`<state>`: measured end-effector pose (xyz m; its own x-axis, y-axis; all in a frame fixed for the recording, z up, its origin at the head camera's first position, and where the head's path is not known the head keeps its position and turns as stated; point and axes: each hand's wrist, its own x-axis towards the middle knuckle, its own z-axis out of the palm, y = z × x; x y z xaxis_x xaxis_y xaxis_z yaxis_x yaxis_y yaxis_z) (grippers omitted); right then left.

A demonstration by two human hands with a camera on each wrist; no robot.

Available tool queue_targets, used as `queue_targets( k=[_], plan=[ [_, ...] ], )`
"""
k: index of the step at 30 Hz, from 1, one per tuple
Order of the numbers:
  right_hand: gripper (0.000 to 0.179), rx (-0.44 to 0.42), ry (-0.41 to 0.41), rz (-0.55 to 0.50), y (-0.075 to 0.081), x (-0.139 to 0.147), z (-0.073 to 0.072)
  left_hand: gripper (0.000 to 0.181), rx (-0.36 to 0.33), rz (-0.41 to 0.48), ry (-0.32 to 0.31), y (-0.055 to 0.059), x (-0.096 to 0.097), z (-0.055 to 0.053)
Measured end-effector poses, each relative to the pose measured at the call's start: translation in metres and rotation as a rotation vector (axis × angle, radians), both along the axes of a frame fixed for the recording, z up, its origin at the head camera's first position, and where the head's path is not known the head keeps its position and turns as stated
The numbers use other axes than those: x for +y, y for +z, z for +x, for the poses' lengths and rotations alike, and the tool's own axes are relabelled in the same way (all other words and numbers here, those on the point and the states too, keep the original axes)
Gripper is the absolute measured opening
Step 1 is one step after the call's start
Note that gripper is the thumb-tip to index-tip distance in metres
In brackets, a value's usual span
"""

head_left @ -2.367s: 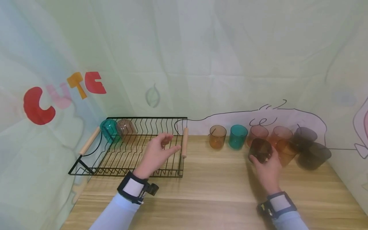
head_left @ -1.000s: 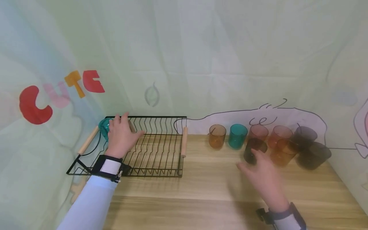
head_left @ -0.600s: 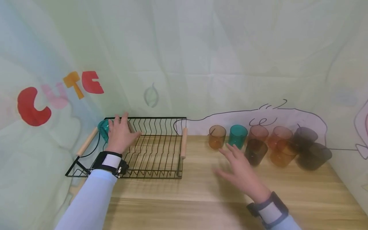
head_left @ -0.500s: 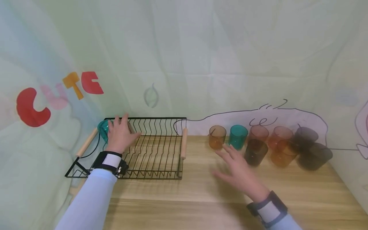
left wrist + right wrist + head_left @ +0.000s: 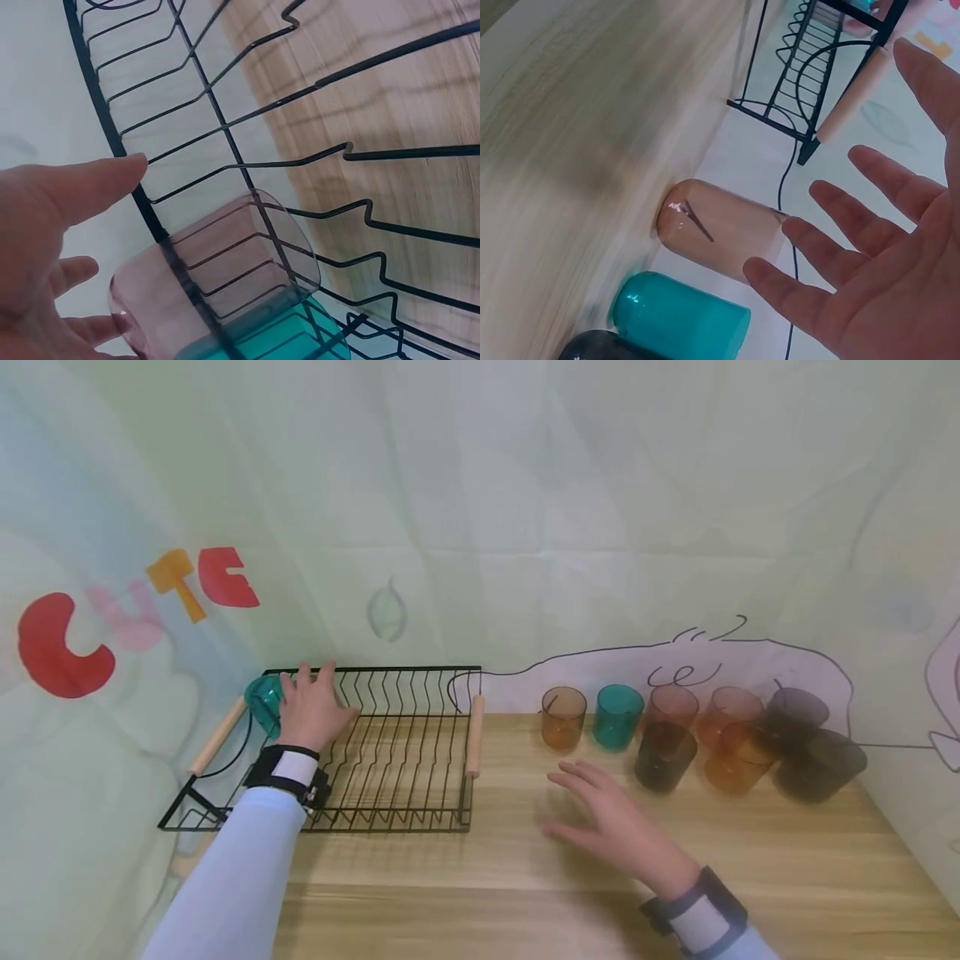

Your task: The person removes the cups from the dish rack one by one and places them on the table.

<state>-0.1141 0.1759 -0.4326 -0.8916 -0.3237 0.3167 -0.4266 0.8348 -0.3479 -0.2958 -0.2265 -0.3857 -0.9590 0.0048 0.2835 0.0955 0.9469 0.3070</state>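
My left hand (image 5: 309, 710) is over the back left corner of the black wire dish rack (image 5: 405, 669), fingers spread and thumb pointing right. In the left wrist view a clear pink cup (image 5: 217, 255) leans upside down in the rack, its base beside my fingers and my thumb apart from it. From the head it is hidden behind the hand. An upturned teal cup (image 5: 262, 706) sits left of it. My right hand (image 5: 615, 831) hovers over the table with spread fingers, holding nothing. The amber cup (image 5: 563, 727) stands just beyond its fingertips, a second teal cup (image 5: 618, 718) beside it.
A dark cup (image 5: 664, 764) stands right of my right hand. Beyond it are pink cups (image 5: 729, 710), another amber cup (image 5: 738, 764) and dark grey cups (image 5: 821, 768). The rack has a wooden handle (image 5: 476, 735) on its right side. A printed curtain (image 5: 600, 527) hangs behind.
My left hand went left and back to the pink cup in the rack. My right hand set the dark cup down, let it go and moved left, towards the amber cup.
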Motion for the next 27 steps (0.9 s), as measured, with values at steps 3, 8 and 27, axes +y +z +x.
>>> queue_targets(
  k=[3, 8, 27],
  plan=[
    [0.073, -0.012, -0.002, -0.02, 0.003, -0.003, 0.002, 0.08, -0.015, 0.001, 0.011, -0.002, 0.0, 0.0],
    [0.07, -0.02, -0.001, -0.043, 0.005, -0.005, 0.004, 0.071, -0.033, -0.003, 0.025, -0.005, -0.001, -0.001],
    [0.063, -0.003, 0.025, -0.14, 0.011, -0.002, 0.002, 0.034, 0.029, -0.124, -0.032, 0.025, 0.008, 0.021]
  ],
)
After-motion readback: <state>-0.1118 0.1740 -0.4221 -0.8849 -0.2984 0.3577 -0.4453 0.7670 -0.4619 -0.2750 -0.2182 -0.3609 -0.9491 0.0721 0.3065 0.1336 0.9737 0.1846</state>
